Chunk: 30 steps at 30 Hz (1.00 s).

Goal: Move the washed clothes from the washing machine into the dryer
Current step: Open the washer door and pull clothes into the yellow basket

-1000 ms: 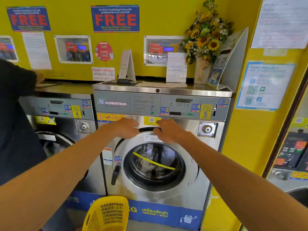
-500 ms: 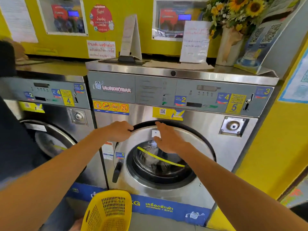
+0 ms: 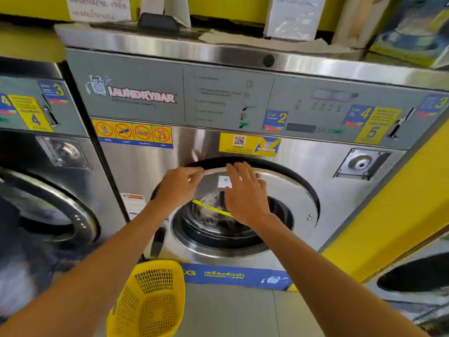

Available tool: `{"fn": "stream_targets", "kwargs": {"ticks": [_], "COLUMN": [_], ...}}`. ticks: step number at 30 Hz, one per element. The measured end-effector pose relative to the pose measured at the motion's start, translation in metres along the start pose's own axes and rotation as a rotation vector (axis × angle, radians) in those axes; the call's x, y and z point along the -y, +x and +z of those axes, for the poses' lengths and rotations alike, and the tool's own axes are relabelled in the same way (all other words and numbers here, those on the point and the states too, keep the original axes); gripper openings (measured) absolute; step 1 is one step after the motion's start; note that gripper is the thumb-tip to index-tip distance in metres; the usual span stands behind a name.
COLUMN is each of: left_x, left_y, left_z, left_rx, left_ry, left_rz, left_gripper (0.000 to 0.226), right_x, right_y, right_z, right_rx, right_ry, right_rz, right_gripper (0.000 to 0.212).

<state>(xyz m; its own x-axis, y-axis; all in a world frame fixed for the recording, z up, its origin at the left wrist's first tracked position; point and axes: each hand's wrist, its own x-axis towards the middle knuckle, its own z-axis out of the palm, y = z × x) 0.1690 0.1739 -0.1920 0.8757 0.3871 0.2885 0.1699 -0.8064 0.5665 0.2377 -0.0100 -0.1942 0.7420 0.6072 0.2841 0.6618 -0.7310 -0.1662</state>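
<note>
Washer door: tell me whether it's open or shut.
Just cracked open. The washer door shows a dark gap along its top edge, where the left hand grips the rim; the right hand rests flat on it.

Yellow plastic mesh basket on floor before steel front-loading washing machine; second steel washer to its left; both hands on round steel door.

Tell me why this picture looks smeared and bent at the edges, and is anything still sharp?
Head view: motion blur smears the neighbouring washer at left and the panel text; the wide lens bows the washing machine top; glare streaks its steel; the yellow basket and both hands stay fairly crisp.
</note>
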Motion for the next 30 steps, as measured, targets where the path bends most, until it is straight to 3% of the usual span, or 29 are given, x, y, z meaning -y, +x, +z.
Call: {"fn": "stream_targets", "kwargs": {"ticks": [5, 10, 26, 30], "left_x": [0.010, 0.008, -0.056, -0.090], "left_y": [-0.016, -0.035, -0.191, -0.234], "left_z": [0.015, 0.020, 0.021, 0.028], "left_rx": [-0.194, -0.277, -0.238, -0.152], "left_ry": [-0.066, -0.085, -0.047, -0.212], "left_rz": [0.034, -0.015, -0.052, -0.098], "left_gripper": [0.027, 0.027, 0.032, 0.031], "right_x": [0.001, 0.002, -0.007, -0.017], "right_y": [-0.008, -0.021, -0.142, -0.186], "right_z": [0.003, 0.005, -0.017, -0.028], "right_rx": [-0.063, -0.072, -0.145, -0.173], "right_ry": [0.033, 0.076, 0.272, 0.332], "right_rz": [0.001, -0.003, 0.001, 0.032], "right_gripper": [0.060, 0.059, 0.054, 0.061]}}
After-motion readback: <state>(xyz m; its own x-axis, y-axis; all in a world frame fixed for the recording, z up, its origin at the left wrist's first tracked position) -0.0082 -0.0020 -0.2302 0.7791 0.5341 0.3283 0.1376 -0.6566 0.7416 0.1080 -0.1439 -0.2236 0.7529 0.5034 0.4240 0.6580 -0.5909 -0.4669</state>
